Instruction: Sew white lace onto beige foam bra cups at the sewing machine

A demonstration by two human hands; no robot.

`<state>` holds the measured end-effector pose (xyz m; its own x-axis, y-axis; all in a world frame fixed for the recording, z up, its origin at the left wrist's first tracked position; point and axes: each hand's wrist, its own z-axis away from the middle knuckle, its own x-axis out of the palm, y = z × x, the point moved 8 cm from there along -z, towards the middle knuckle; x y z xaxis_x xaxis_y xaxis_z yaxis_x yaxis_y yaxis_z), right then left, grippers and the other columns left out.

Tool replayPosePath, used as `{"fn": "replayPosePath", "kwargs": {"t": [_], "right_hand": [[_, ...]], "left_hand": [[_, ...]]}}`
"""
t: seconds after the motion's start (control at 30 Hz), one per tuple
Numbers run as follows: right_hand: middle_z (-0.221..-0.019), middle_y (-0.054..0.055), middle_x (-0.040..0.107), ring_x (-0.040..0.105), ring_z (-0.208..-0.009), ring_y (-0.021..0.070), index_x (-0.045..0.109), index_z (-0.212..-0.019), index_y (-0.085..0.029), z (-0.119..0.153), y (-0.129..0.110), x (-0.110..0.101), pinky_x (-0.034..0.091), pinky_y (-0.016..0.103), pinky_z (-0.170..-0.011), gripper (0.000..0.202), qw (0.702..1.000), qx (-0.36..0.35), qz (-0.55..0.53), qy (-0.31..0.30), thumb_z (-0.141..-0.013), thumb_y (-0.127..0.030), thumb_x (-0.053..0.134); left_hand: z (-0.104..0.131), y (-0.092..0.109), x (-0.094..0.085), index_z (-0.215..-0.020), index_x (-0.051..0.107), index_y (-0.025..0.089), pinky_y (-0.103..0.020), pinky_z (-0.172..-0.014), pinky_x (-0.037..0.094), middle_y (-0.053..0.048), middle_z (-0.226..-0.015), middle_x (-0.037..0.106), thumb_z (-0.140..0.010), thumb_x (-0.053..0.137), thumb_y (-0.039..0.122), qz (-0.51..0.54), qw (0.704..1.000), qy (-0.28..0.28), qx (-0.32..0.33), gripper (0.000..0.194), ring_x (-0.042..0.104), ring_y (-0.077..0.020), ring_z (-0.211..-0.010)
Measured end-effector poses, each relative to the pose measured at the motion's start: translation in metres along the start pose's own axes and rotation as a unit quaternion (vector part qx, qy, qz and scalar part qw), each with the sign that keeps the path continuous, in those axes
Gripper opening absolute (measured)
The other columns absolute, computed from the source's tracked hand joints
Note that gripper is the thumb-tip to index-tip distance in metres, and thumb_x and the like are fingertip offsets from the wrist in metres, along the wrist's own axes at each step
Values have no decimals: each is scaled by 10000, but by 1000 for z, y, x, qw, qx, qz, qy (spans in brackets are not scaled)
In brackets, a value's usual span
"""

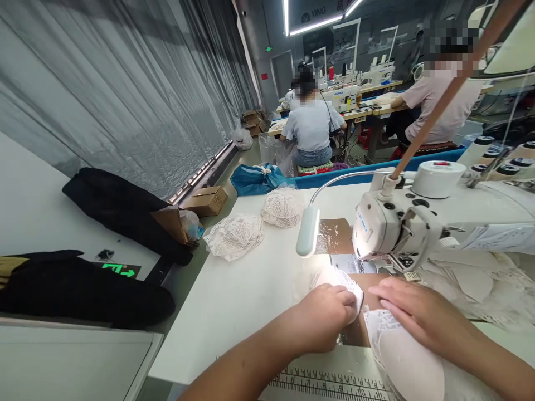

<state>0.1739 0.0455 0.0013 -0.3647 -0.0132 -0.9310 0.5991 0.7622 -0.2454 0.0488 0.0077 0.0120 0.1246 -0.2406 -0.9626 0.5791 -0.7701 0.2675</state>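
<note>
My left hand (328,312) is closed, its fingers bent over a piece of white lace fabric (349,283) in front of the sewing machine (380,223). To its right, my right hand (412,309) has its fingers stretched out over the brown plate (370,289) and the upper edge of a cream cup with lace trim (412,362). That cup lies partly under my right hand and forearm. A small lamp (308,231) lights the fabric by my left hand. The machine's needle area is too small to make out.
Two bundles of lace pieces, one nearer (236,236) and one farther (284,207), lie on the white table (225,295). More lace pieces (472,281) lie right of the machine. A ruler strip (330,384) runs along the front. Two people sit at machines beyond.
</note>
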Motion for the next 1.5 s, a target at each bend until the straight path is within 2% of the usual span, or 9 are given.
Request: {"fn": "replayPosePath", "kwargs": {"t": [0.17, 0.3, 0.43, 0.63, 0.77, 0.93, 1.1, 1.3, 1.5], "right_hand": [[-984, 112, 642, 589, -900, 232, 631, -961, -185, -13, -18, 9, 493, 381, -737, 296, 995, 20, -88, -34, -915, -120, 346], [-907, 87, 611, 560, -849, 239, 629, -962, -183, -3, -13, 22, 464, 402, -714, 314, 991, 38, -115, -54, -869, -73, 350], [-854, 56, 589, 545, -815, 223, 609, -867, -194, 3, -8, 26, 442, 379, -704, 243, 988, 44, -135, -67, -836, -70, 402], [-920, 73, 641, 575, -716, 198, 621, -960, -206, -6, -5, 9, 414, 322, -625, 294, 998, 47, -29, 41, -866, -80, 372], [-912, 79, 681, 515, -536, 160, 644, -1028, -195, -8, -8, 0, 355, 310, -540, 374, 992, 41, 60, 105, -839, -45, 357], [-1017, 109, 693, 611, -715, 215, 653, -1052, -197, -8, -10, -4, 416, 341, -648, 380, 989, 36, 55, 134, -860, -65, 352], [-1061, 106, 686, 593, -680, 206, 682, -912, -226, -12, -8, 4, 386, 314, -571, 353, 994, 54, 0, 90, -826, -64, 380], [-976, 96, 700, 591, -690, 210, 685, -855, -213, -10, -6, 2, 413, 333, -620, 356, 992, 63, 0, 113, -797, -32, 384], [-1065, 76, 700, 624, -837, 237, 680, -920, -223, -8, -3, 5, 453, 378, -750, 374, 991, 76, 3, 112, -760, -16, 413]], "left_hand": [[-7, -9, -18, -885, 648, 154, -339, -990, 448, -82, -1023, 680, -805, 543, 106, 41, 997, -2, 60, 141, 586, -233, -1043], [-14, -26, -31, -947, 643, 162, -319, -908, 505, -97, -1109, 639, -879, 547, 281, 123, 990, 59, -46, 167, 604, -218, -1007], [-23, -31, -17, -1034, 641, 145, -386, -923, 504, -129, -1166, 613, -797, 652, 340, 105, 987, 73, -93, 307, 586, -280, -1046], [-31, -29, -8, -1164, 599, 127, -386, -968, 494, -144, -1206, 597, -799, 545, 171, 102, 989, 83, -69, 372, 580, -267, -1090], [-36, -31, -10, -1196, 585, 90, -398, -1007, 476, -177, -1238, 586, -834, 500, 167, 82, 992, 82, -52, 380, 562, -279, -1137], [-39, -37, -11, -1151, 604, 109, -411, -1024, 458, -184, -1260, 575, -905, 448, 202, 75, 992, 88, -53, 306, 562, -273, -1148], [-40, -47, -11, -1257, 550, 113, -405, -1017, 460, -188, -1280, 555, -915, 447, 225, 92, 993, 68, -43, 374, 552, -264, -1158], [-41, -53, -8, -1203, 574, 127, -410, -997, 475, -180, -1260, 562, -916, 450, 240, 121, 990, 59, -44, 333, 539, -270, -1171], [-40, -56, -9, -1167, 559, 157, -377, -911, 521, -145, -1199, 592, -906, 455, 233, 139, 985, 79, -71, 291, 562, -255, -1123]]}}
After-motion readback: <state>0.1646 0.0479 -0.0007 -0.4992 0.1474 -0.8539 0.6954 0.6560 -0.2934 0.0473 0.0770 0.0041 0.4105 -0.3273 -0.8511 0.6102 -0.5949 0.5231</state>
